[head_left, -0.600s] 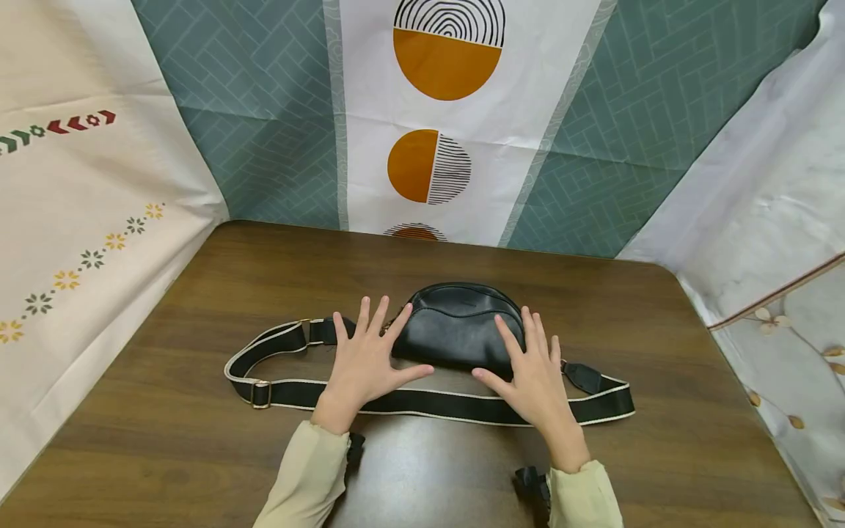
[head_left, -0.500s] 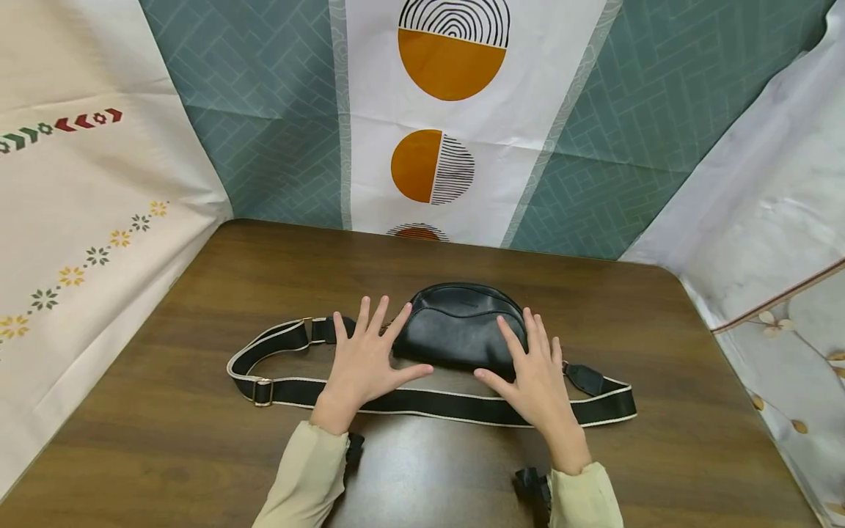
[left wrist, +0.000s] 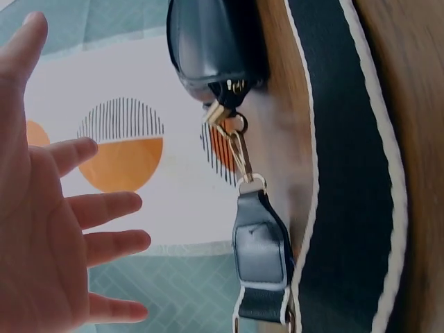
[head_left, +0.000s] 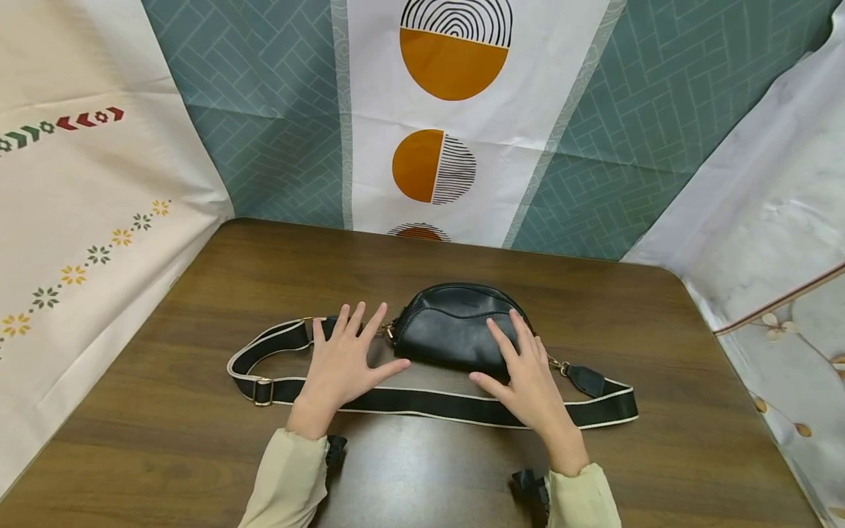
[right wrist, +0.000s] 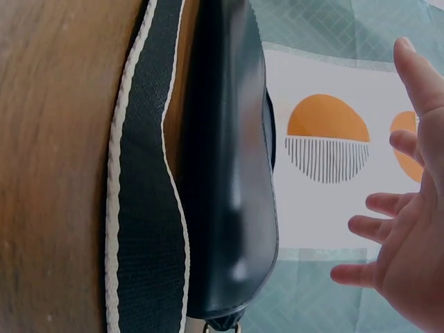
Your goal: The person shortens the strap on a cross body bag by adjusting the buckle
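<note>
A black half-moon shoulder bag (head_left: 449,334) lies on the brown wooden table, its wide black strap (head_left: 422,403) with white edging looped in front of it. My left hand (head_left: 345,367), fingers spread, hovers over the strap just left of the bag. Over the bag's right part is my right hand (head_left: 528,381), also spread and holding nothing. In the left wrist view a gold clasp (left wrist: 239,152) joins the bag to the strap's leather end tab (left wrist: 260,253). The right wrist view shows the bag's side (right wrist: 232,173) apart from the hand, with the strap alongside.
Brown wooden table (head_left: 198,455) spans the lower view. A green and white patterned cloth (head_left: 277,132) hangs behind it, with pale cloths (head_left: 86,293) at both sides. A gold strap slider (head_left: 262,391) lies at the left of the loop.
My left hand has moved left, away from the bag, uncovering its left clasp. The right hand has shifted slightly left, showing the right clasp. The bag stays in place.
</note>
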Tool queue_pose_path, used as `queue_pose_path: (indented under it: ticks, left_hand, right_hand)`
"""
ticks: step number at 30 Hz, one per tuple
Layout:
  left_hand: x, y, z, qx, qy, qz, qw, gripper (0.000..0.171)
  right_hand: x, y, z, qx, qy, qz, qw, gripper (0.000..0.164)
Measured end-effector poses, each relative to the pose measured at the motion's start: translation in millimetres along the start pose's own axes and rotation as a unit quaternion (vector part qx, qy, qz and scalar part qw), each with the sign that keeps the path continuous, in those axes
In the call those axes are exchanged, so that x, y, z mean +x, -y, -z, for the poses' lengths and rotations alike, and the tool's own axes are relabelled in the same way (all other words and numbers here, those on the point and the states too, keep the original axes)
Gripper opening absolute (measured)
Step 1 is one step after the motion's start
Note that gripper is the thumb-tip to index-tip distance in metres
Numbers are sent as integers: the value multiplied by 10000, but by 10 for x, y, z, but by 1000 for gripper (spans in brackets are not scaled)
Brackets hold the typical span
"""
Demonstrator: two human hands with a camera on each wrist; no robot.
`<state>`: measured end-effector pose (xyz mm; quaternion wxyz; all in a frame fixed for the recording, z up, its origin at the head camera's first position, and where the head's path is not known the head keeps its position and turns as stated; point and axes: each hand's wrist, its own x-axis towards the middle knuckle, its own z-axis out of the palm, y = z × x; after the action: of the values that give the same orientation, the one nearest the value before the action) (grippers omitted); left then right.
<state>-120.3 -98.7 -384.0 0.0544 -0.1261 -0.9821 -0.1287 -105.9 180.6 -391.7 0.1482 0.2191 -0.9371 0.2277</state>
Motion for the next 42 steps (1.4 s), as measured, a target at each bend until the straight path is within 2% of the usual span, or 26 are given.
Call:
queue_pose_path:
  ticks: [7, 16, 38, 42]
  left_hand:
    - [-55, 121, 46, -126, 104, 191, 9997, 92]
    - [-130, 193, 63, -405, 144, 281, 9987, 90]
    - [-350, 532, 204, -597, -167, 521, 9967, 81]
    - [-381, 599, 233, -630, -212, 457, 9967, 77]
  right_hand:
    - [18, 19, -21, 62, 140, 98, 9998, 76]
    - [18, 46, -42, 151, 250, 55, 9996, 76]
    - [14, 111, -53, 546, 647, -260, 9961, 74]
    - [8, 115, -54, 574, 709, -320, 9953, 73]
